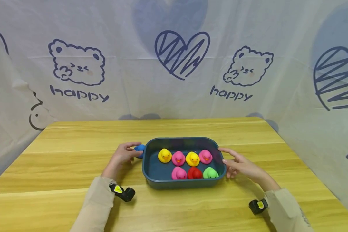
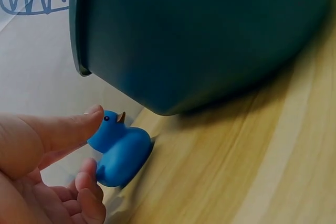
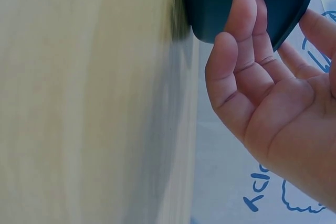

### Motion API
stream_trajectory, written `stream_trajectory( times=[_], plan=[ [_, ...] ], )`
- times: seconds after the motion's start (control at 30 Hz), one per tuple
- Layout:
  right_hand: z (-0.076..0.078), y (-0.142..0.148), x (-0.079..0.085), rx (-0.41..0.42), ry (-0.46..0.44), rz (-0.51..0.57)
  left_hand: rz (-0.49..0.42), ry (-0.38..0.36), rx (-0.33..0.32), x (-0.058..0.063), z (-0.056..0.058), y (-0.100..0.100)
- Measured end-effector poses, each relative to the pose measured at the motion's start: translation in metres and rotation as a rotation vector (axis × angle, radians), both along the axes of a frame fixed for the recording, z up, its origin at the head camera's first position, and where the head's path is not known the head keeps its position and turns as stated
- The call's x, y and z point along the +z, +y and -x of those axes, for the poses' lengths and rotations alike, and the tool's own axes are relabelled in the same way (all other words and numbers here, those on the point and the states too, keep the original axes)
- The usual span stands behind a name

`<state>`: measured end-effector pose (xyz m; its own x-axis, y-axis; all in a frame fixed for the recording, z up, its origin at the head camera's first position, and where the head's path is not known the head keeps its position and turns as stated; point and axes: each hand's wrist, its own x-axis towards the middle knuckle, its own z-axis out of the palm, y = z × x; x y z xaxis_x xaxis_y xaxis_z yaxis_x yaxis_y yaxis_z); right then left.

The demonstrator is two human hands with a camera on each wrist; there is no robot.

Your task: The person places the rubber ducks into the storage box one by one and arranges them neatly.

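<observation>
A blue rubber duck (image 2: pixel 123 156) sits on the table just outside the left end of a dark blue-green basin (image 1: pixel 179 184). My left hand (image 1: pixel 124 154) pinches it, thumb on the near side and index finger on the far side. In the left wrist view the thumb tip lies against the duck's head, and other fingers curl by its tail. At the basin's right end, my right hand (image 1: pixel 240 165) touches the rim with thumb and index fingertips. Its remaining fingers bend loosely beside the outer wall. Inside the basin, pink, yellow, red and green ducks stand in two rows.
The wooden table (image 1: pixel 61 161) extends around the basin on all sides. Behind it hangs a pale cloth (image 1: pixel 127 71) printed with hearts and bears. Black wrist cameras are strapped over both beige sleeves (image 1: pixel 97 199).
</observation>
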<state>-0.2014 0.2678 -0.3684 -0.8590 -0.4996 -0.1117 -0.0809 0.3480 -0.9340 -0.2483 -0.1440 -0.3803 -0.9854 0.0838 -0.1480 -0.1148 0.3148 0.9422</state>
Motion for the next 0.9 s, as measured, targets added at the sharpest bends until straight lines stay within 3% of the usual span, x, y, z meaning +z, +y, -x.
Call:
stream_trajectory(
  times=[0.23,0.53,0.7,0.9],
  plan=[
    [0.0009,-0.0003,-0.0008,-0.001,-0.003,-0.006,0.017,0.011,0.046,-0.0043,0.0006,0.0023],
    [0.0007,0.0017,-0.0018,0.003,0.0,0.005,0.067,0.025,0.083,-0.0014,-0.0027,0.0067],
    [0.0002,0.0012,-0.0017,0.002,0.0,-0.001,0.026,0.027,0.103,-0.0002,-0.0023,0.0036],
    [0.0001,0.001,-0.0009,0.003,0.005,-0.005,-0.086,0.035,0.15,0.0051,-0.0007,0.0007]
  ],
)
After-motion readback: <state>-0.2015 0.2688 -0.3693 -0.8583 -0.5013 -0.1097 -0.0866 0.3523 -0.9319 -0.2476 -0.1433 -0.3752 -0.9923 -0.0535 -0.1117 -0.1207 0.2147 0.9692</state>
